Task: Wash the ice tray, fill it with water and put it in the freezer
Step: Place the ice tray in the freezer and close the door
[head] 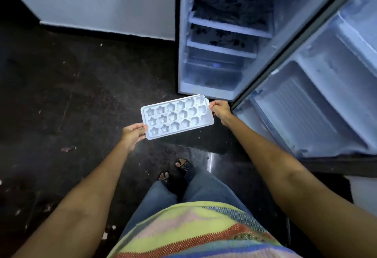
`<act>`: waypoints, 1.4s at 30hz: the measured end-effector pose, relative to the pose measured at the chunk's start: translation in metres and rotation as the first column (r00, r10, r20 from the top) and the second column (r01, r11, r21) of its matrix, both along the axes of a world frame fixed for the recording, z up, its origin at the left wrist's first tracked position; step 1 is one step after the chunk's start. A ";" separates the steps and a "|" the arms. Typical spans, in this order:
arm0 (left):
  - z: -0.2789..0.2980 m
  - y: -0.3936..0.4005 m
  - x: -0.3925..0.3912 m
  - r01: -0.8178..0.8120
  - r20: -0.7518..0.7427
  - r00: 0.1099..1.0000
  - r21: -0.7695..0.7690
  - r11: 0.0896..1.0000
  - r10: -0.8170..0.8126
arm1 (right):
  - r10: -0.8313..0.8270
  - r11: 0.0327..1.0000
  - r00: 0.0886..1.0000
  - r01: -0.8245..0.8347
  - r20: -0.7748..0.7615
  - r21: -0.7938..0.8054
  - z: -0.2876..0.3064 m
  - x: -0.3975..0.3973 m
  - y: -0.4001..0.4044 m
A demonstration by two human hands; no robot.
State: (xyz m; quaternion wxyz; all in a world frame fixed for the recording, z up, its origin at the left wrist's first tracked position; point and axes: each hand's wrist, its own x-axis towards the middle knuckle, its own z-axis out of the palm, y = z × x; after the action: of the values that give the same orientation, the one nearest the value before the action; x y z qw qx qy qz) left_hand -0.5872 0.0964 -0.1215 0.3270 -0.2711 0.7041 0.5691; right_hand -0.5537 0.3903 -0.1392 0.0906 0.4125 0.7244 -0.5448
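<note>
Head view looks straight down past my two bare forearms, both stretched forward and a little inward over the dark floor [61, 86]. Between them I carry the ice tray [177, 116], held roughly level by its two short ends in front of the open fridge [222, 39]. It is a pale rectangular tray with three rows of moulded cavities, stars toward my left and rounder shapes toward my right; I cannot tell whether there is water in them. My left hand [133, 135] is closed on the near-left end, thumb on the top rim and fingers curled under it. My right hand [220, 111] pinches the far-right end, fingers folded tightly on the edge. Inside the fridge I see shelves lined with a dark leaf-patterned sheet and a clear drawer [212, 74] at the bottom; the shelves look bare. Its door [318, 94] swings open on my right, its moulded racks showing nothing in them. The tray hangs just short of the cabinet's lower front edge, above the floor.
</note>
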 end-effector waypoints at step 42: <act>0.099 0.257 -0.170 -0.066 -0.277 0.941 0.408 0.910 0.193 | -0.387 0.912 0.820 0.407 -0.422 -0.048 0.138 -0.095 0.227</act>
State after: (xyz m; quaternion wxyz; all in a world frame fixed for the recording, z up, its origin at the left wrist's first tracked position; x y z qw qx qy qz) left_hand -0.7571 0.3539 -0.0220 0.2204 -0.1534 0.5983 0.7549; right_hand -0.6484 0.6175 -0.0013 -0.1930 0.4282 0.6367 -0.6115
